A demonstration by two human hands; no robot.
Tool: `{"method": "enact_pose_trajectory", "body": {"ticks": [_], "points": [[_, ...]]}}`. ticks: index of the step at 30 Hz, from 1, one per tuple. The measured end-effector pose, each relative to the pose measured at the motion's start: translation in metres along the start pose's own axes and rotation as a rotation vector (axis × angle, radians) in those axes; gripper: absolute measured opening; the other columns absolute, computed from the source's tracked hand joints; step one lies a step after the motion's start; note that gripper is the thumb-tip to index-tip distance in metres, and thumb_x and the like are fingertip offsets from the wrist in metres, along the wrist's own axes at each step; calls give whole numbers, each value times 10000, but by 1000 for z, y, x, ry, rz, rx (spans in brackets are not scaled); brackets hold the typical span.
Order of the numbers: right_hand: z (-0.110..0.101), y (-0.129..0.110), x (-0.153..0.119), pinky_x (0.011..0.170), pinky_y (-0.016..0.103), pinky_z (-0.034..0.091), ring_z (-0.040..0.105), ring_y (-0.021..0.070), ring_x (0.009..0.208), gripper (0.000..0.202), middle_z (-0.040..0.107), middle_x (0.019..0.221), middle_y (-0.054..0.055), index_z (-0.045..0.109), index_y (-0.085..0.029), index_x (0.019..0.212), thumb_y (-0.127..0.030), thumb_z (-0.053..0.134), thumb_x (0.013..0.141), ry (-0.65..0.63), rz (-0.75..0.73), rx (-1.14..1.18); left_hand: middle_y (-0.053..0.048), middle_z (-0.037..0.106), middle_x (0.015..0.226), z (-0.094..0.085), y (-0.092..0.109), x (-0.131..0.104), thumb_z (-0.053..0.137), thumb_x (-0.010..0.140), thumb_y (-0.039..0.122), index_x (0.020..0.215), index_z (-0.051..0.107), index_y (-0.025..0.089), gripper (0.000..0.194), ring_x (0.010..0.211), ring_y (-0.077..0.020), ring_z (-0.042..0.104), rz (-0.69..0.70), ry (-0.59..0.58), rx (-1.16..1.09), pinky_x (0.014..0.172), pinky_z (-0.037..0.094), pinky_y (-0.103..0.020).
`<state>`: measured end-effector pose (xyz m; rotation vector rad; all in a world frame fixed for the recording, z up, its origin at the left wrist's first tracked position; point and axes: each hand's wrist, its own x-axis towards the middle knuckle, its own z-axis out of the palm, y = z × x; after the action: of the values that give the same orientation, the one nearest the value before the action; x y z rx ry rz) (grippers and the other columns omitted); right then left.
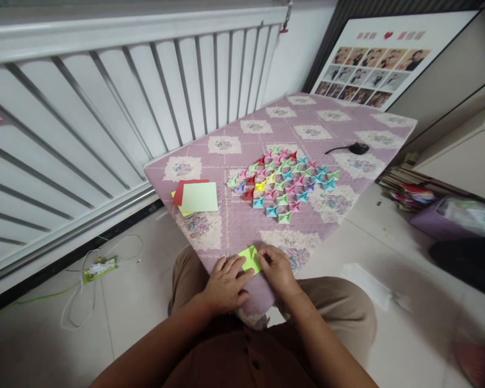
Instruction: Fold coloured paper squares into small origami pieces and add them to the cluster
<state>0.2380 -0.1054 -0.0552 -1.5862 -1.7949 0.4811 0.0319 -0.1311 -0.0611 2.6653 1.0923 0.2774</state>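
Observation:
A small lime-green sheet of folding paper (250, 259) lies on the near corner of the table, with a crease or folded flap near its top edge. My left hand (227, 283) rests flat with fingers apart, its fingertips touching the sheet's left and lower side. At the right edge, my right hand (278, 268) has its thumb and fingers closed on the paper; the fingertips partly hide that edge. Beyond the hands stand rows of small folded paper pieces (282, 199) in green, blue, pink, red, yellow and purple.
Square papers (199, 197) in pale green, red and yellow lie stacked at the left. A floral tablecloth (234, 237) covers the table. A black object with a cable (359, 147) sits at the far right. A white radiator (194, 81) runs along the left; a power strip (100, 268) lies on the floor.

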Motion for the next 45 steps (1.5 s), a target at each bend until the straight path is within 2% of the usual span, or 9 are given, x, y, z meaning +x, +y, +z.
{"method": "enact_pose_trajectory", "body": {"ticks": [3,5,9,13,17,23,32,41,45], "points": [[0,3,0,735,307,404,604,166,715,155,658,736,5,584,-223,742,-284,488,847,-51,5,-8,-104,343,1486,1,0,0,563,812,488,1369,448,281,605,1361,-292,278,3,-2,2,1105,175,-499],[-1,4,0,742,318,400,606,167,692,131,667,738,-1,613,-223,859,-286,501,835,-69,13,-24,-100,340,1488,1,0,0,569,811,483,1370,444,285,606,1364,-289,276,0,-5,0,1107,170,-498],[-2,5,1,743,331,393,601,170,678,321,672,749,-6,577,-213,1117,-269,526,805,-118,32,-63,-100,332,1493,-1,0,0,560,819,489,1365,449,288,593,1369,-287,269,-10,-14,-8,1109,167,-500],[-5,5,1,740,317,359,593,167,741,130,668,777,2,644,-227,868,-226,531,805,-173,-27,-115,-105,339,1489,-3,1,0,523,841,511,1366,448,289,575,1372,-280,270,-14,-18,-14,1107,175,-499],[-5,4,-3,741,315,325,571,171,777,121,644,781,13,616,-210,734,-212,539,828,-167,-85,-210,-105,337,1489,-3,1,0,512,848,515,1362,453,289,564,1374,-278,266,-18,-18,-13,1105,174,-499],[-4,0,-14,815,348,301,517,199,831,145,630,814,39,651,-216,819,-216,519,880,-126,-239,-396,-102,340,1487,-3,1,0,539,833,501,1356,462,286,571,1365,-284,277,-11,-19,-3,1106,164,-500],[-4,4,-26,864,360,302,482,196,855,157,643,878,45,672,-225,927,-208,517,910,-106,-371,-465,-100,362,1476,-6,4,2,553,822,499,1281,527,250,523,1359,-279,289,-22,-30,-16,1114,174,-483],[-7,6,-28,899,369,307,479,196,876,178,645,894,48,665,-214,1012,-227,510,924,-136,-433,-449,-102,382,1472,-3,3,1,523,835,485,1396,387,162,661,1366,-256,284,-25,7,-23,1139,152,-445],[-9,5,-29,914,374,309,483,200,891,214,648,912,50,665,-232,1046,-230,480,938,-163,-423,-465,-101,368,1480,-3,3,1,511,845,479,1429,349,205,666,1368,-269,279,-5,-11,-3,1127,157,-465]]}}
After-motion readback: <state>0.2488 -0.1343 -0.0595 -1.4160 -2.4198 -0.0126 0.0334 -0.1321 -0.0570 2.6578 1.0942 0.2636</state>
